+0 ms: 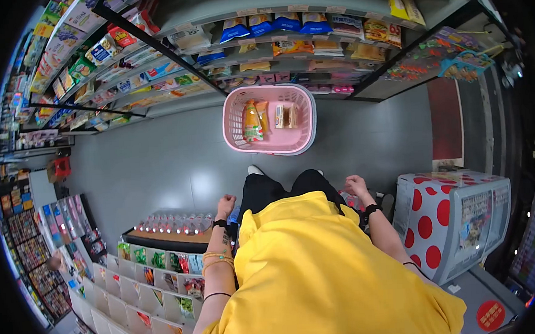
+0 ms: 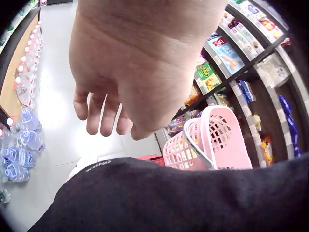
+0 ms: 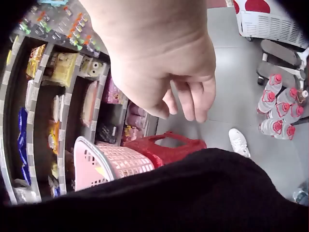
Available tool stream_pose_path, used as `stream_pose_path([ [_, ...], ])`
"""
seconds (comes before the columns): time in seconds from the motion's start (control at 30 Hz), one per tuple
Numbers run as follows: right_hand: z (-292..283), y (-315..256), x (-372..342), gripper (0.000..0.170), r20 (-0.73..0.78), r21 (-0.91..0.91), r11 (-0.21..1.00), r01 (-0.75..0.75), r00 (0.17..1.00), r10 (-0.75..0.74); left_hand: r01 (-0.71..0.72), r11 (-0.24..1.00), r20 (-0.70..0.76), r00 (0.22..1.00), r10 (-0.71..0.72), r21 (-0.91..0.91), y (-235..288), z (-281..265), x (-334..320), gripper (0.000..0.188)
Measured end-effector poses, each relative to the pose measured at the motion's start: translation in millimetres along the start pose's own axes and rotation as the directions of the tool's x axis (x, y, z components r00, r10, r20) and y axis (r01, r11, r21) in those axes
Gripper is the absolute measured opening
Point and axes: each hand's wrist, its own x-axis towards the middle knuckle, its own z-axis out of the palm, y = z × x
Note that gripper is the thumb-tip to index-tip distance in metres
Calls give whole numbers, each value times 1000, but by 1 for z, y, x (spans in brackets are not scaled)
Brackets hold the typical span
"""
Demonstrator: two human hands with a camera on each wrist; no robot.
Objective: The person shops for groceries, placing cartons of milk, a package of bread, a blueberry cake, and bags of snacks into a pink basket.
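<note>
My left hand [image 1: 226, 205] hangs beside my left thigh with its fingers loosely bent and nothing in them. On the other side, my right hand [image 1: 357, 185] hangs likewise and holds nothing. Ahead of my feet stands a pink basket [image 1: 231, 141], apart from both hands. Inside it lie a yellow-orange snack packet [image 1: 252, 124] and, to the right, two small wrapped packs [image 1: 286, 116] with pale brown contents. A grey handle [image 2: 195, 150] shows against the basket in the left wrist view. Beside the basket, the right wrist view has a red plastic stool [image 3: 169, 150].
Shelves of packaged snacks [image 1: 289, 25] rise beyond the basket. Behind me at left are bottles [image 1: 173, 224] and white divided bins [image 1: 134, 291]. A red-dotted freezer [image 1: 430, 218] stands at right, with red-capped bottles [image 3: 277, 108] on the grey floor [image 1: 156, 149] nearby.
</note>
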Motion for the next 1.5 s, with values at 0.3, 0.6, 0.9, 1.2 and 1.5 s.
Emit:
stream_pose_path([
  [0.3,-56,-2,58,20,-138,-115,949,-294,951,278,20,999,-80,997,-17,38,55,-12,-76,34],
  [0.6,18,-40,83,27,71,-367,921,-133,983,170,102,980,209,968,-137,170,55,-30,-11,47],
  [0.9,98,-22,127,104,224,-715,694,-82,914,339,145,879,234,933,-275,454,118,44,86,101],
  [1.2,99,11,131,115,75,-862,482,-158,900,430,303,878,232,885,-403,370,119,160,68,110],
  [1.5,100,60,121,112,-111,-807,507,-304,920,375,470,807,-2,864,-503,358,135,176,48,89],
])
